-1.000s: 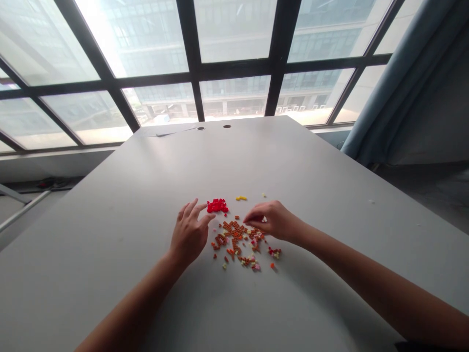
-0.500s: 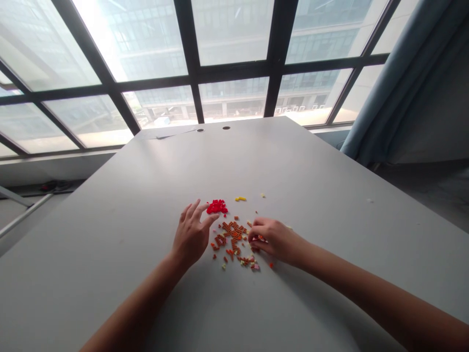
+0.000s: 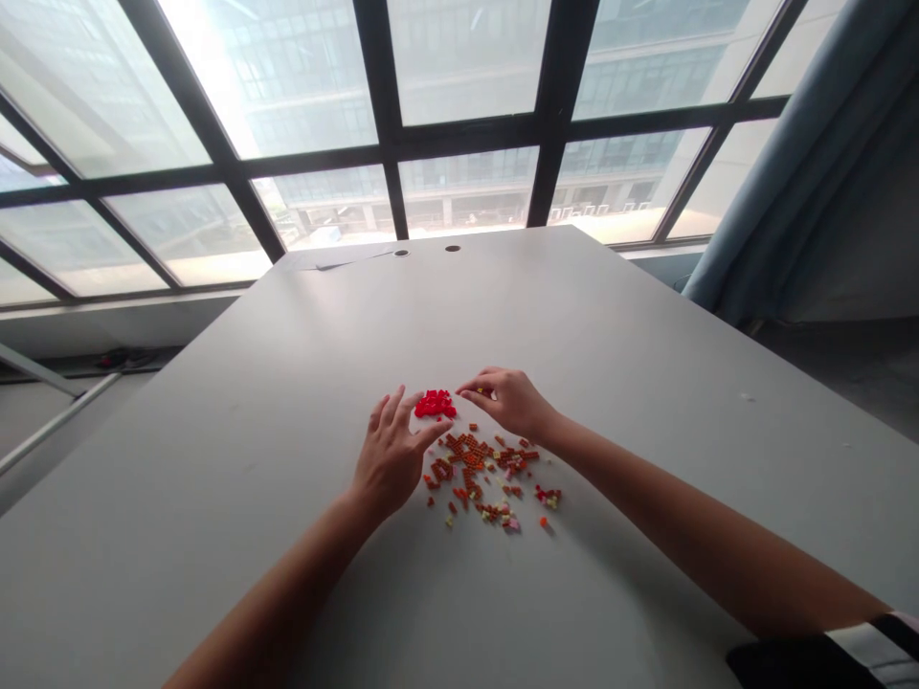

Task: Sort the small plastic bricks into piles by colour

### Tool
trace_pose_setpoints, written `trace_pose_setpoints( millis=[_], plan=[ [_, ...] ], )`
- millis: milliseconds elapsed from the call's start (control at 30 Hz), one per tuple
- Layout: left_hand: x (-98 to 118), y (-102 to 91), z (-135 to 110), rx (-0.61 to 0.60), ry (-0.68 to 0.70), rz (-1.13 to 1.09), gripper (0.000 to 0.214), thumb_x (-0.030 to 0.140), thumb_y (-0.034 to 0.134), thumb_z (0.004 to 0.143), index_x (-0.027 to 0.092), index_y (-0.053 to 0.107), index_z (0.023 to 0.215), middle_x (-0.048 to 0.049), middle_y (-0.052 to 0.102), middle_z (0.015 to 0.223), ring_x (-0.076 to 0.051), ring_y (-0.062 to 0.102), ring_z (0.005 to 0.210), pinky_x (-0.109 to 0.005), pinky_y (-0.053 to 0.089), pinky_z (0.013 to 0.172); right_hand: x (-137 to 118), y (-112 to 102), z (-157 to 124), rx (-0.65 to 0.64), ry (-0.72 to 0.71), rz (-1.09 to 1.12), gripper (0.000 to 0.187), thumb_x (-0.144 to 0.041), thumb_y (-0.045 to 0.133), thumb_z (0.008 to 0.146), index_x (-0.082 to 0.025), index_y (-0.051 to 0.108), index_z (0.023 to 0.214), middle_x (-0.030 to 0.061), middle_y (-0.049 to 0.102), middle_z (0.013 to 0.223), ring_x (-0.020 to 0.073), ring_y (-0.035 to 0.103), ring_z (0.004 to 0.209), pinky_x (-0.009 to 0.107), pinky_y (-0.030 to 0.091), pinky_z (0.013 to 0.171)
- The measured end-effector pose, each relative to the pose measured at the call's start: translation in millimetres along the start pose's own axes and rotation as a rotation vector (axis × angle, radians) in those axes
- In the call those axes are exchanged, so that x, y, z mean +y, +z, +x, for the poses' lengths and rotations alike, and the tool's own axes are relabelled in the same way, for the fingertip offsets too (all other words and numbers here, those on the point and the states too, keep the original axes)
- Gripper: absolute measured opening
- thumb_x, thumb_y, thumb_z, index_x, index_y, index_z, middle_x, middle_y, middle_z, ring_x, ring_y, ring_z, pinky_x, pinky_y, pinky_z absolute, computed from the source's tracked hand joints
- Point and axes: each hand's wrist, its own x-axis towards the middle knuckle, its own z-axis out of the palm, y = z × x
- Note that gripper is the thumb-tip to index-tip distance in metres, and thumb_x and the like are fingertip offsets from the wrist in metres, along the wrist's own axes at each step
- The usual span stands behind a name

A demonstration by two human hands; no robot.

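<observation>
My left hand [image 3: 392, 450] is open beside a small heap of red toy bricks [image 3: 435, 404], fingers spread, with the fingertips at the heap's left edge and the thumb just in front of it. Just right of the red heap is my right hand [image 3: 511, 400], its thumb and fingers pinched together. A bit of yellow brick [image 3: 483, 391] shows between the thumb and fingers; whether it is held or lies on the table behind them I cannot tell. Nearer to me lies a loose spread of tiny brown bricks [image 3: 470, 452], mixed with orange, pink and pale yellow ones.
A few red and pale yellow bricks [image 3: 549, 497] and a single orange brick [image 3: 544, 522] lie at the right of the spread. The white table [image 3: 287, 383] reaches to large windows, with two round holes near its far edge. A blue curtain [image 3: 761, 191] hangs at right.
My right hand has moved from the right side of the brown spread, away from me and slightly left, to beside the red heap. My left hand keeps its place by the red bricks.
</observation>
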Motion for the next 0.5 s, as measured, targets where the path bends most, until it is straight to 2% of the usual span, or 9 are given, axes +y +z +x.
trace_pose_setpoints(
  millis=[133, 267, 367, 500],
  plan=[
    [1.5, 3.3, 3.6, -0.028, -0.029, -0.007, 0.048, 0.003, 0.049, 0.081, 0.037, 0.066, 0.11, -0.0064, 0.044, 0.138, -0.032, 0.03, 0.135, -0.057, 0.026, 0.108, 7.9, -29.5, -32.9, -0.083, 0.017, -0.017, 0.014, -0.017, 0.062, 0.082, -0.017, 0.074, 0.088, 0.0044, 0.071, 0.082, 0.0119, 0.059, 0.065, 0.023, 0.045, 0.066],
    [3.4, 2.8, 5.4, -0.021, -0.102, 0.043, 0.051, 0.0, 0.05, 0.078, 0.032, 0.065, 0.113, -0.0106, 0.046, 0.137, -0.034, 0.033, 0.134, -0.058, 0.026, 0.107, 13.6, -52.9, -69.9, -0.253, 0.027, -0.001, 0.013, -0.017, 0.06, 0.081, -0.019, 0.073, 0.083, 0.0035, 0.071, 0.079, 0.0122, 0.062, 0.068, 0.021, 0.046, 0.064],
    [7.3, 0.7, 6.8, -0.012, -0.072, 0.042, 0.051, 0.001, 0.05, 0.079, 0.034, 0.064, 0.115, -0.0106, 0.045, 0.138, -0.034, 0.033, 0.134, -0.058, 0.025, 0.108, 13.0, -58.4, -89.4, -0.337, 0.007, -0.004, 0.012, -0.02, 0.06, 0.081, -0.019, 0.072, 0.08, 0.0034, 0.07, 0.078, 0.0123, 0.062, 0.067, 0.021, 0.045, 0.065],
    [13.6, -1.9, 9.6, -0.009, -0.039, 0.043, 0.047, 0.001, 0.051, 0.079, 0.032, 0.066, 0.112, -0.0103, 0.043, 0.141, -0.034, 0.03, 0.136, -0.061, 0.022, 0.108, 7.4, -51.2, -98.6, -0.359, -0.05, -0.036, 0.013, -0.019, 0.058, 0.082, -0.018, 0.071, 0.081, 0.0048, 0.069, 0.08, 0.0129, 0.062, 0.069, 0.022, 0.045, 0.065]
  ],
)
